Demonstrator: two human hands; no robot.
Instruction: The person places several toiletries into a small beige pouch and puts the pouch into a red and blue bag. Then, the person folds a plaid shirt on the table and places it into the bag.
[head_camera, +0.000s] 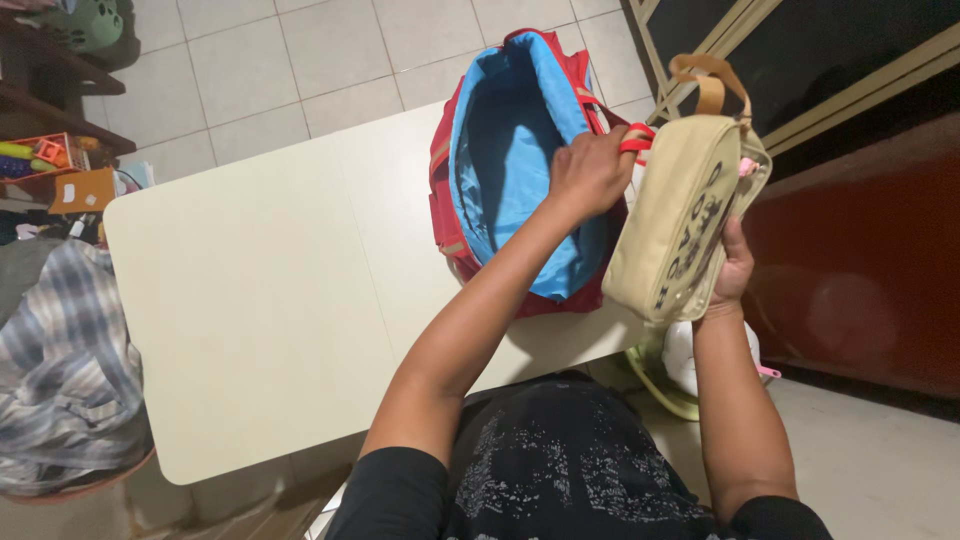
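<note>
The red fabric backpack with a bright blue lining (515, 160) lies gaping open on the far right end of the pale cream rectangular table (250, 300). The left hand (590, 175) grips its rim, fingers curled tight around the edge by a red strap, holding the mouth wide. Just beside it, the right hand (735, 270) cradles a beige canvas pouch with a tan carry loop (680, 225) from beneath, fingers wrapped behind it, so how tightly they close I cannot tell. It looks like the packing stage; the pouch would need tilting in through that opening. A plaid cloth (65, 350) lies heaped off to the left.
</note>
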